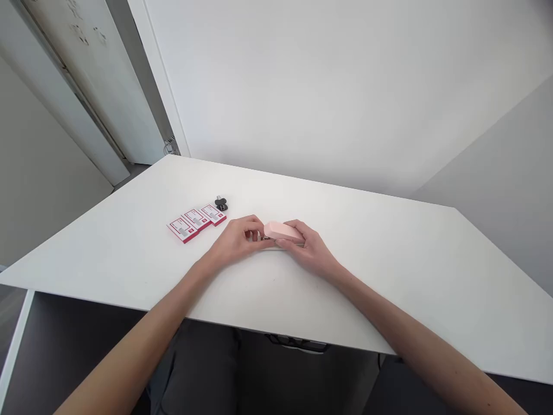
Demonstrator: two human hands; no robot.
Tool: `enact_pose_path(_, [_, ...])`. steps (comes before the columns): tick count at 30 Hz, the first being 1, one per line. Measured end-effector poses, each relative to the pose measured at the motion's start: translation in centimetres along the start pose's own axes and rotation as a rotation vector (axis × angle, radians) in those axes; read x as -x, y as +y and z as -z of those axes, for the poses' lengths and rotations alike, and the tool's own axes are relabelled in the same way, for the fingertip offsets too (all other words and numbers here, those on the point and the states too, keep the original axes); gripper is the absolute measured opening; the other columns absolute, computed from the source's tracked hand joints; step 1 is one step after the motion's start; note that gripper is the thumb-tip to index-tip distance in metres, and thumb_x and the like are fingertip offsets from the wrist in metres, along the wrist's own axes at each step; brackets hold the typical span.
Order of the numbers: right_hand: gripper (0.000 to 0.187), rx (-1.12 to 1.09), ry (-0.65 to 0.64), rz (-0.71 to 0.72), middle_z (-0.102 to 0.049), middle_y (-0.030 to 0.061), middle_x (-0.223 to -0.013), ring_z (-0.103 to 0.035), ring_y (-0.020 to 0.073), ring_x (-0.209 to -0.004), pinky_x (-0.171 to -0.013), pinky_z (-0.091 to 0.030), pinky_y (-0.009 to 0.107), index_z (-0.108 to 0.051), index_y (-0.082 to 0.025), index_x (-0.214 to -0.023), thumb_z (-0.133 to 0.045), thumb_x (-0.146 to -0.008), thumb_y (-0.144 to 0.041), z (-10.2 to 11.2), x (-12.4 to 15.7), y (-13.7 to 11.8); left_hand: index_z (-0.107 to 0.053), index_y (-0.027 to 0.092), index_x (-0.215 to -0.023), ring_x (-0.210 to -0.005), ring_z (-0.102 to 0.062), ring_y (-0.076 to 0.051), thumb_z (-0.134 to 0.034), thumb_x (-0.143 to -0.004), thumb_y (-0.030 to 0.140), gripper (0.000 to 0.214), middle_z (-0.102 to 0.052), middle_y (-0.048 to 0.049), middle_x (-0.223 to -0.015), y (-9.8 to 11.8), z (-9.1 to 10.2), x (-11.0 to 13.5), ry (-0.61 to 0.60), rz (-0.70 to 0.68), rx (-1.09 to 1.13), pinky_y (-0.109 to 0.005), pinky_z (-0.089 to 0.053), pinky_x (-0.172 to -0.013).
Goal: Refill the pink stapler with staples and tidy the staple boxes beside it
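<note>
A pink stapler [283, 231] lies in front of me on the white table [389, 265], its pink top raised at the left end above the base. My right hand [311, 249] is closed around its right part, thumb on the near side and fingers over the far side. At the stapler's left end, my left hand [240, 238] has its fingers curled and its thumb along the near edge. Small metal parts show by the left fingertips, too small to make out. Much of the base is hidden by both hands.
Left of my hands lie three small red-and-white boxes [196, 219] in a slanting row. Just behind them is a small black staple remover [221, 203]. A white wall [302, 104] rises behind the table. Below the near edge, dark-framed glasses [298, 343] are partly visible.
</note>
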State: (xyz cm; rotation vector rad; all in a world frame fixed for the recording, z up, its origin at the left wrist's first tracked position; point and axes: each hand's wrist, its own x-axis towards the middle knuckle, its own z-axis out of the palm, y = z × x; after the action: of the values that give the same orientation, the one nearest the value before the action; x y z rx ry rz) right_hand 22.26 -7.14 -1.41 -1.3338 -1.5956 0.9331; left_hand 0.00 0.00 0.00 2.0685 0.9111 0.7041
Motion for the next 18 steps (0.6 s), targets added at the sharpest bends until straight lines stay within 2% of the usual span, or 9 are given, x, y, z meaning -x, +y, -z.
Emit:
enact_pose_path(4, [0.033, -0.022, -0.017, -0.012, -0.071, 0.0046, -0.120, -0.065, 0.0252, -0.105, -0.088, -0.051, 0.039, -0.068, -0.028, -0.115, -0.070, -0.096, -0.054, 0.09, 0.11, -0.10, -0.076, 0.023, -0.082, -0.069, -0.050, -0.013, -0.080, -0.087, 0.055, 0.032, -0.066, -0.0013, -0.093, -0.13, -0.07, 0.01, -0.014, -0.001, 0.004, -0.029, -0.041, -0.062])
enact_pose_path(10, [0.031, -0.033, -0.038, -0.011, -0.070, 0.0036, -0.118, -0.064, 0.0239, -0.102, -0.086, -0.050, 0.038, -0.067, -0.028, -0.115, -0.069, -0.097, -0.052, 0.18, 0.12, -0.03, -0.064, 0.020, -0.073, -0.065, -0.048, -0.012, -0.082, -0.083, 0.061, 0.046, -0.064, -0.0003, -0.086, -0.23, -0.21, -0.01, -0.014, 0.003, 0.004, -0.029, -0.038, -0.059])
enact_pose_path(18, [0.029, -0.069, -0.067, 0.008, -0.070, 0.0027, -0.113, -0.065, 0.0231, -0.100, -0.084, -0.051, 0.037, -0.066, -0.028, -0.117, -0.068, -0.098, -0.051, 0.19, 0.20, -0.21, -0.066, 0.020, -0.074, -0.064, -0.047, -0.012, -0.080, -0.083, 0.064, 0.047, -0.065, -0.0003, -0.086, -0.13, -0.24, 0.08, -0.043, 0.003, -0.019, -0.028, -0.035, -0.058])
